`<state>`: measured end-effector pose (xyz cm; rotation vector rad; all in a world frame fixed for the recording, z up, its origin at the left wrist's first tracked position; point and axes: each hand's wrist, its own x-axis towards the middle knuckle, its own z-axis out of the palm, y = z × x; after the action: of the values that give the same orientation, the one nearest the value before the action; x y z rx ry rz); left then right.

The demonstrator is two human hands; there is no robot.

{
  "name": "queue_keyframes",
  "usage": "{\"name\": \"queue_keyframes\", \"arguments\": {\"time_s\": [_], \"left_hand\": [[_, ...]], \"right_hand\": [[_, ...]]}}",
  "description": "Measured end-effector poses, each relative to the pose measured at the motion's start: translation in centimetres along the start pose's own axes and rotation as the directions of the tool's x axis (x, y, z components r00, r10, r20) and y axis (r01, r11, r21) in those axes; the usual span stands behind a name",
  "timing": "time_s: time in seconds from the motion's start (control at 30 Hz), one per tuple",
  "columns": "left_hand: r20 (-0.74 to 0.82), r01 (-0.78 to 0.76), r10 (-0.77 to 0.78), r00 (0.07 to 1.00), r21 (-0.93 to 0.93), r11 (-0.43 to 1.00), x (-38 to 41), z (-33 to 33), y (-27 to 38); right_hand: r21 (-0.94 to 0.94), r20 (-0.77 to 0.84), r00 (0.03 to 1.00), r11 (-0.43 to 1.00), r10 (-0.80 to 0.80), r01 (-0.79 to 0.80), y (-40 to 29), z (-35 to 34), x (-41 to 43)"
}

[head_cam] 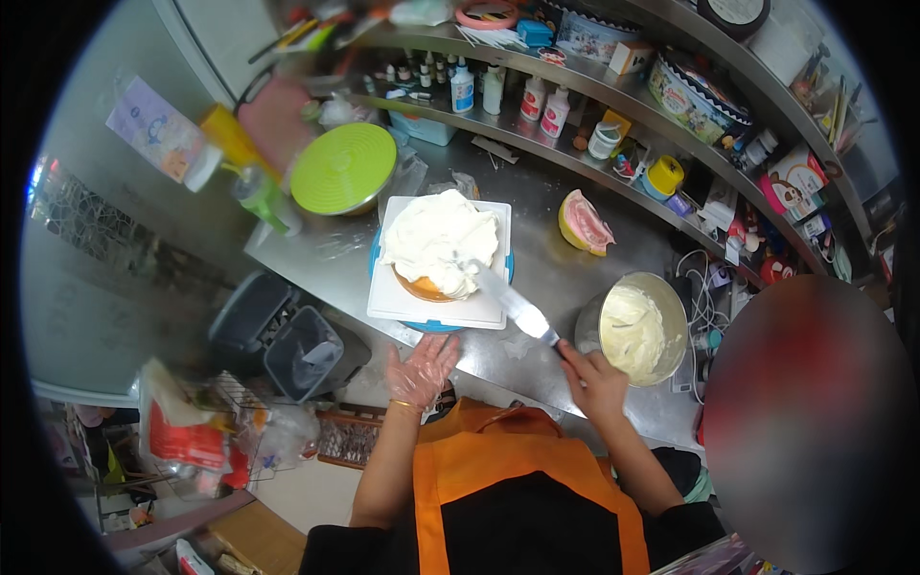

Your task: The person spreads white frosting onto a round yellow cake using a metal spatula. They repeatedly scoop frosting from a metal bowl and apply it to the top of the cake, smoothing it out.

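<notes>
White cream (435, 230) covers the top of a round sponge cake (424, 285), whose golden side shows at the front. The cake sits on a square white board (402, 314), which lies on a blue turntable (431, 327). My right hand (595, 379) grips the handle of a metal icing spatula (519, 305); the blade reaches left and its tip touches the cream. My left hand (420, 374), in a clear plastic glove, is at the turntable's front edge, palm up with fingers apart, holding nothing. Whether its fingertips touch the turntable I cannot tell.
A metal bowl (679, 316) of cream stands at the right, near white cables (693, 309). Behind lies a cut pomelo piece (586, 224). A green turntable (345, 169) is at the back left. Bottles (462, 90) line the steel shelf. A bin (309, 356) stands below left.
</notes>
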<state>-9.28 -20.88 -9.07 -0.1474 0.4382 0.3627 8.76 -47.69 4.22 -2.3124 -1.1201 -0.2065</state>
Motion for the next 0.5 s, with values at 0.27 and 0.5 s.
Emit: {"name": "queue_keyframes", "arguments": {"time_s": [0.27, 0.5], "left_hand": [[0.006, -0.200, 0.200, 0.980, -0.037, 0.979, -0.1, -0.2, 3.7], [0.041, -0.015, 0.014, 0.999, 0.032, 0.999, 0.4, -0.1, -1.2]], "right_hand": [[0.599, 0.241, 0.853, 0.621, 0.463, -0.506, 0.5, 2.1, -4.1], [0.542, 0.211, 0.953, 0.785, 0.217, -0.299, -2.4, 1.9, -2.5]]}}
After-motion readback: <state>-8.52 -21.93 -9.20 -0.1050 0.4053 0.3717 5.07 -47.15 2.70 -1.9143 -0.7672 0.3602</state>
